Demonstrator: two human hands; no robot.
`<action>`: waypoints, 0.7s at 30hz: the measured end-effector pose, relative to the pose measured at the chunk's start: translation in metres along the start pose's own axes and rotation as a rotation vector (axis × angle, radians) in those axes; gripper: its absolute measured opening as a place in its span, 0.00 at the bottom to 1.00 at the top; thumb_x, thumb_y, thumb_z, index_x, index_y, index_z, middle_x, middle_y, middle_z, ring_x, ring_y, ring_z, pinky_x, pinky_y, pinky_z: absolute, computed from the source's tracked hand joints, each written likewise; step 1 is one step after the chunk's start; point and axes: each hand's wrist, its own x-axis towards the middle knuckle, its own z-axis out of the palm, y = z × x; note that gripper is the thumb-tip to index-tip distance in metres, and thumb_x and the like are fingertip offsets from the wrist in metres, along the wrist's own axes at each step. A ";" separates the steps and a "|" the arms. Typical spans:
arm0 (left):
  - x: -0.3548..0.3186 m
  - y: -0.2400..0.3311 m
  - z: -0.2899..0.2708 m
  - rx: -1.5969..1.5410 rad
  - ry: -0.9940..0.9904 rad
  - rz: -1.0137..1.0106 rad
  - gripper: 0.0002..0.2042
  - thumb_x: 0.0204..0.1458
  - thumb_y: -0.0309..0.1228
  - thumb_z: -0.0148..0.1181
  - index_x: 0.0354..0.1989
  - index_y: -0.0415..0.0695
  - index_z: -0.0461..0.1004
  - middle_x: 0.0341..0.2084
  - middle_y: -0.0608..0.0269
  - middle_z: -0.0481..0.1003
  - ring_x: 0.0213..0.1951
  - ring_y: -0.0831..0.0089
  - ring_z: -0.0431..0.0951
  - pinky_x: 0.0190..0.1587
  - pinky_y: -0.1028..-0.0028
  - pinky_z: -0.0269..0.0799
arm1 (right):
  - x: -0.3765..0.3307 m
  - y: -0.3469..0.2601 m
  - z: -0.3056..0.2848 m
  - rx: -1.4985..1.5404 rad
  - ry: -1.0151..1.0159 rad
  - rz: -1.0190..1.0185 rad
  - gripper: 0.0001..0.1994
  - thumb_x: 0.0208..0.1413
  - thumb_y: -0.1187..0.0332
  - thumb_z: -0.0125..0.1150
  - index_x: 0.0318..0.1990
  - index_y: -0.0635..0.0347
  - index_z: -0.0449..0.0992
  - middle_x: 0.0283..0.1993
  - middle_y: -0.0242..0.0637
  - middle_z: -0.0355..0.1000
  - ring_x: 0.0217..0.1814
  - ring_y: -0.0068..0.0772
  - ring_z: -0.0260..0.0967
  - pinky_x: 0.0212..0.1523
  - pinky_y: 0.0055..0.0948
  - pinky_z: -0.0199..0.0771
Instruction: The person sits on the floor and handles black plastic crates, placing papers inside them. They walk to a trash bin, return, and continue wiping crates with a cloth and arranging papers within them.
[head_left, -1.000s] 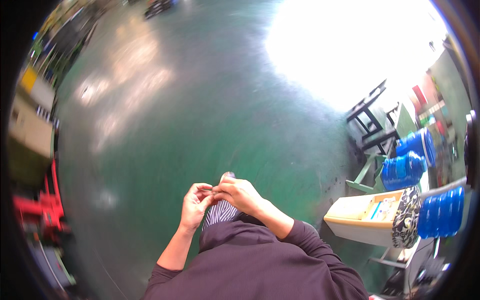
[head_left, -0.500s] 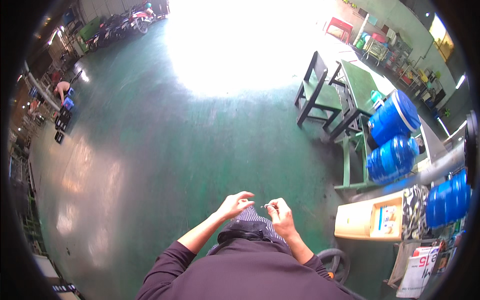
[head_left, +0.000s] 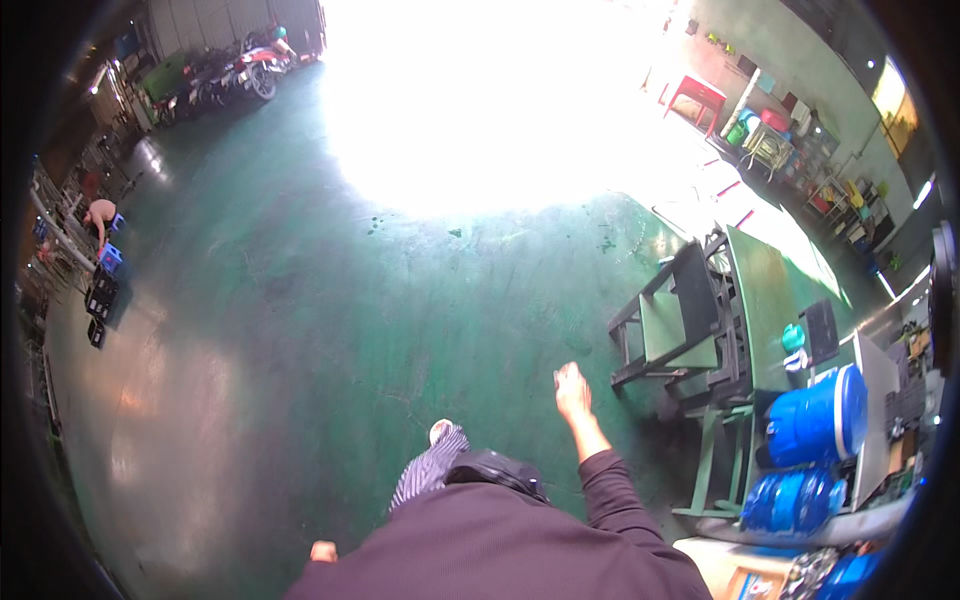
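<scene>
My right hand [head_left: 573, 388] swings out front, loosely curled, nothing visibly held; whether fully closed, cannot tell. My left hand [head_left: 322, 551] shows only as a sliver low by my hip; grip cannot tell. I am mid-stride on the green floor [head_left: 300, 330], striped trouser leg [head_left: 428, 470] forward. Nearest thing: the green stand [head_left: 672, 330], just right of my right hand, apart from it. Judgement: keep clear of its frame, watch the glare ahead.
</scene>
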 end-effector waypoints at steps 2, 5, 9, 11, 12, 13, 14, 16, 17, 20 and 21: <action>0.085 0.016 -0.116 -0.232 -0.035 -0.094 0.08 0.39 0.33 0.51 0.16 0.44 0.73 0.16 0.58 0.74 0.23 0.63 0.75 0.28 0.64 0.69 | 0.007 0.054 0.027 -0.187 -0.171 0.415 0.12 0.53 0.60 0.49 0.40 0.56 0.66 0.40 0.50 0.70 0.45 0.55 0.67 0.41 0.48 0.65; 0.290 0.024 -0.359 -0.664 0.077 -0.364 0.16 0.42 0.41 0.43 0.20 0.43 0.73 0.22 0.54 0.75 0.32 0.58 0.75 0.37 0.59 0.68 | 0.024 0.060 0.032 -0.366 -0.440 0.900 0.10 0.52 0.61 0.52 0.40 0.52 0.71 0.47 0.41 0.70 0.52 0.41 0.66 0.49 0.38 0.67; 0.557 0.065 -0.628 -0.968 0.424 0.009 0.10 0.46 0.34 0.52 0.33 0.43 0.75 0.23 0.66 0.76 0.27 0.77 0.74 0.35 0.76 0.70 | 0.064 0.111 0.029 -0.614 -0.745 1.152 0.13 0.52 0.58 0.52 0.40 0.53 0.76 0.48 0.32 0.71 0.50 0.32 0.69 0.48 0.32 0.69; 0.661 0.077 -0.725 -1.000 0.476 0.121 0.09 0.50 0.31 0.51 0.35 0.43 0.75 0.25 0.65 0.76 0.28 0.79 0.74 0.34 0.78 0.70 | 0.108 0.155 0.050 -0.537 -0.446 1.246 0.09 0.46 0.65 0.58 0.33 0.58 0.77 0.43 0.40 0.73 0.46 0.37 0.71 0.45 0.33 0.72; 0.710 0.079 -0.762 -1.042 0.537 0.129 0.08 0.50 0.31 0.51 0.34 0.43 0.75 0.25 0.66 0.76 0.28 0.80 0.74 0.32 0.77 0.70 | 0.132 0.186 0.062 -0.498 -0.292 1.270 0.07 0.44 0.68 0.61 0.30 0.60 0.78 0.41 0.44 0.74 0.44 0.39 0.72 0.43 0.33 0.73; 0.748 0.082 -0.795 -1.229 0.500 0.102 0.08 0.50 0.30 0.51 0.34 0.43 0.75 0.25 0.64 0.76 0.28 0.78 0.74 0.33 0.76 0.70 | 0.180 0.161 0.065 -0.485 -0.285 1.306 0.08 0.44 0.67 0.60 0.30 0.60 0.77 0.40 0.44 0.74 0.44 0.41 0.72 0.43 0.34 0.72; 0.782 0.085 -0.817 -1.422 0.453 0.070 0.08 0.50 0.30 0.51 0.34 0.43 0.75 0.25 0.63 0.76 0.28 0.77 0.75 0.35 0.75 0.70 | 0.274 0.152 0.074 -0.477 -0.294 1.269 0.08 0.45 0.66 0.60 0.31 0.60 0.76 0.40 0.44 0.73 0.44 0.42 0.71 0.42 0.35 0.72; 0.794 0.058 -0.857 -1.154 0.341 -0.047 0.09 0.49 0.34 0.52 0.32 0.44 0.75 0.23 0.63 0.75 0.27 0.78 0.74 0.34 0.76 0.70 | 0.475 0.107 0.105 -0.390 -0.364 1.039 0.10 0.46 0.63 0.58 0.31 0.59 0.75 0.39 0.45 0.73 0.43 0.45 0.70 0.42 0.37 0.71; 0.795 0.047 -0.870 -0.989 0.335 -0.003 0.11 0.47 0.37 0.52 0.33 0.45 0.76 0.24 0.62 0.76 0.28 0.73 0.75 0.36 0.73 0.70 | 0.578 0.083 0.119 -0.318 -0.321 0.859 0.11 0.46 0.62 0.57 0.32 0.59 0.74 0.38 0.45 0.73 0.43 0.46 0.70 0.41 0.38 0.70; 0.864 -0.006 -0.838 -0.780 0.088 -0.020 0.16 0.47 0.43 0.47 0.28 0.45 0.76 0.20 0.62 0.76 0.26 0.66 0.76 0.32 0.67 0.71 | 0.854 -0.010 0.132 -0.119 -0.128 0.336 0.14 0.47 0.56 0.57 0.33 0.58 0.71 0.34 0.44 0.73 0.38 0.46 0.70 0.38 0.37 0.69; 0.866 -0.027 -0.833 -0.888 -0.068 -0.312 0.16 0.46 0.42 0.46 0.23 0.45 0.76 0.16 0.62 0.74 0.21 0.66 0.75 0.27 0.68 0.70 | 0.941 -0.052 0.136 -0.053 -0.137 0.194 0.13 0.47 0.57 0.58 0.31 0.58 0.71 0.32 0.41 0.72 0.36 0.42 0.70 0.36 0.36 0.68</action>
